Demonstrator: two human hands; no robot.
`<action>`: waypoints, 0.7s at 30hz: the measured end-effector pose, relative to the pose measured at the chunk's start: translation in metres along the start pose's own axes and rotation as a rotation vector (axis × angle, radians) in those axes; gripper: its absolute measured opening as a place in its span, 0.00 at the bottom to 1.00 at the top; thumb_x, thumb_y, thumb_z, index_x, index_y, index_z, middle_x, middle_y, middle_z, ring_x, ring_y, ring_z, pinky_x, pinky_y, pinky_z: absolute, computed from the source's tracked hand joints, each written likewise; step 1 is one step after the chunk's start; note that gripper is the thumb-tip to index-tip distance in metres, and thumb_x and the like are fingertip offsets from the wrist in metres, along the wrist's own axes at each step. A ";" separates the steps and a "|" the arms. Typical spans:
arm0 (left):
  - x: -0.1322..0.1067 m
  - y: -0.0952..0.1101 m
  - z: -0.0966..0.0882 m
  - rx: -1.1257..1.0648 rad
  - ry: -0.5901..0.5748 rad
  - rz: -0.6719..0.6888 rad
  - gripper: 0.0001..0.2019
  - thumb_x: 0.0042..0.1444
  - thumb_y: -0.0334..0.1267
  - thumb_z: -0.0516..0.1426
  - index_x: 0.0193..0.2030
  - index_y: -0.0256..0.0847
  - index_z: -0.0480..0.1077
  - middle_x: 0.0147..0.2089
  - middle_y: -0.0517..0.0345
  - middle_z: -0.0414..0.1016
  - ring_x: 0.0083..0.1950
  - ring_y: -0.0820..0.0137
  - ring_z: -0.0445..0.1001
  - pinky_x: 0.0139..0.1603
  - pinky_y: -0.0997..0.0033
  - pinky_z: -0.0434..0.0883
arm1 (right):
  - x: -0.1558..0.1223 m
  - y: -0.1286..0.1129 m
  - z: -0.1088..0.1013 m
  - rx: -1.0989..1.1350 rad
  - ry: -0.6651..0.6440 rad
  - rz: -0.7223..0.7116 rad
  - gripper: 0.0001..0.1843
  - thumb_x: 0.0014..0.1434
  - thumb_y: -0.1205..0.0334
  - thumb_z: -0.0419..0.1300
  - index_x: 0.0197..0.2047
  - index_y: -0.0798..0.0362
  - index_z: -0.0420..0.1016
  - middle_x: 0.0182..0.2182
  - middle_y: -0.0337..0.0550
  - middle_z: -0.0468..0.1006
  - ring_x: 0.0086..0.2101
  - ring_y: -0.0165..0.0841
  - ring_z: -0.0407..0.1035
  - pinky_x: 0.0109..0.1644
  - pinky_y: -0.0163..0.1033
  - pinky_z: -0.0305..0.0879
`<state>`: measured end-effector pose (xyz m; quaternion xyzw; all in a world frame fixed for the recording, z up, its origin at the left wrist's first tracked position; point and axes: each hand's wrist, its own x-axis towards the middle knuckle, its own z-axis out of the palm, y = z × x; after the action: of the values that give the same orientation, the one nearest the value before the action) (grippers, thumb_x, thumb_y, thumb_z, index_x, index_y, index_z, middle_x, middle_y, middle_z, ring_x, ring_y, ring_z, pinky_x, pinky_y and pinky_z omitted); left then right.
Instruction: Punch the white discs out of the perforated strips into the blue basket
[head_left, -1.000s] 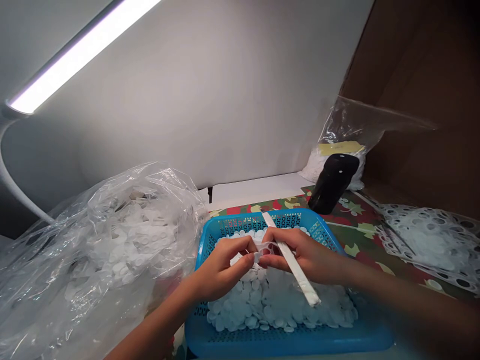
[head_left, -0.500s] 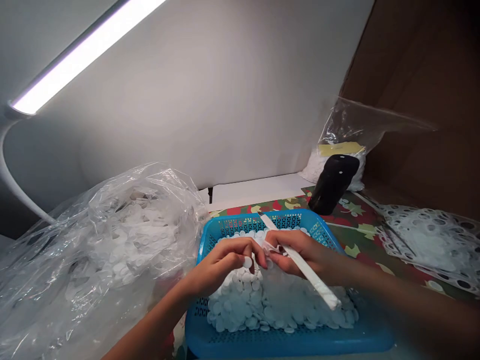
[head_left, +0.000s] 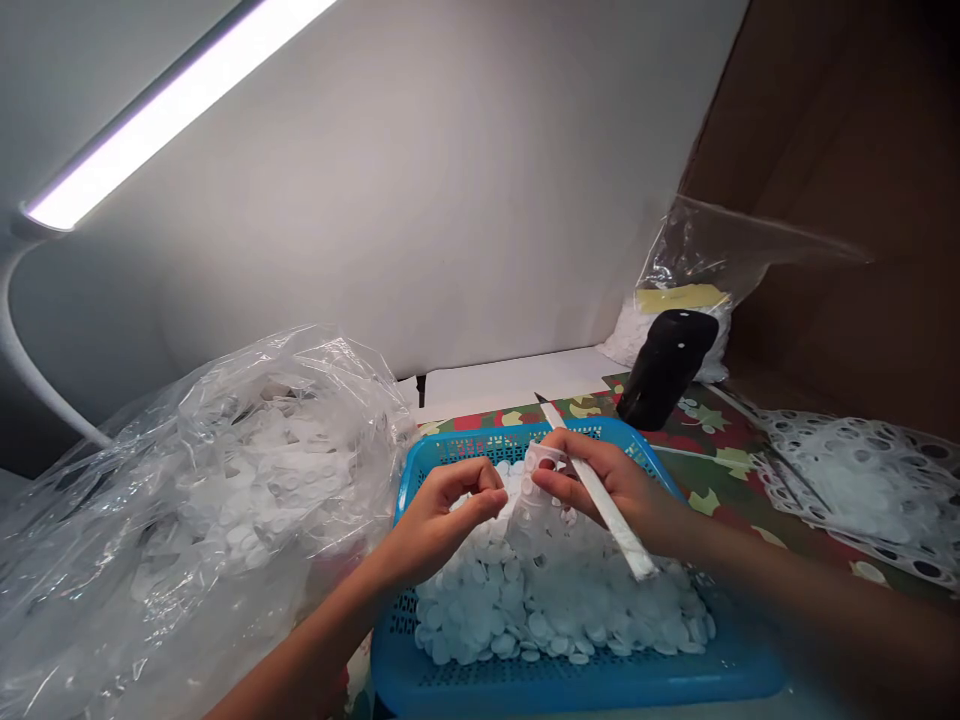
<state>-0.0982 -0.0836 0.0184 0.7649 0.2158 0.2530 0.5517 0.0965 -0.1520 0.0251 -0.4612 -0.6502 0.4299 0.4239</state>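
Above the blue basket (head_left: 442, 690), my right hand (head_left: 611, 485) pinches a translucent sheet (head_left: 536, 490) dotted with round shapes. The same hand also holds a slim white-wrapped tool (head_left: 611, 520) with a dark pointed tip, which slants up and away from me. My left hand (head_left: 450, 520) is closed, thumb against the bent fingers, at the sheet's left edge. What its fingertips hold, if anything, I cannot make out. Many small white discs (head_left: 480, 610) are heaped in the basket under both hands.
To the left lies a big clear plastic bag (head_left: 262, 460) of white pieces, beside a lit lamp (head_left: 172, 110). A black cylindrical object (head_left: 667, 365) stands behind the basket, before a clear bag (head_left: 697, 270). Sheets with round holes (head_left: 862, 490) are piled at right.
The white disc at my left fingertips is no longer visible there. My hands have moved slightly apart, and more of the sheet shows between them. The tool has shifted with my right hand.
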 end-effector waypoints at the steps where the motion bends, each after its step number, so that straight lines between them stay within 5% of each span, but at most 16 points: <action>1: 0.000 0.000 0.000 0.019 0.018 -0.004 0.14 0.59 0.38 0.51 0.23 0.38 0.55 0.25 0.63 0.55 0.28 0.75 0.55 0.30 0.74 0.55 | 0.000 0.000 0.000 0.017 0.008 0.008 0.10 0.62 0.54 0.53 0.33 0.52 0.63 0.25 0.33 0.60 0.24 0.25 0.54 0.26 0.30 0.52; 21: -0.003 0.003 0.006 0.330 -0.012 0.094 0.11 0.61 0.38 0.50 0.28 0.38 0.60 0.27 0.62 0.61 0.29 0.76 0.60 0.30 0.76 0.58 | 0.000 0.006 -0.002 -0.034 -0.069 0.020 0.07 0.59 0.56 0.57 0.34 0.51 0.68 0.26 0.34 0.63 0.26 0.25 0.57 0.28 0.30 0.53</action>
<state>-0.0963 -0.0904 0.0192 0.8559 0.2148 0.2350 0.4075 0.0999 -0.1506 0.0194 -0.4599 -0.6670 0.4384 0.3890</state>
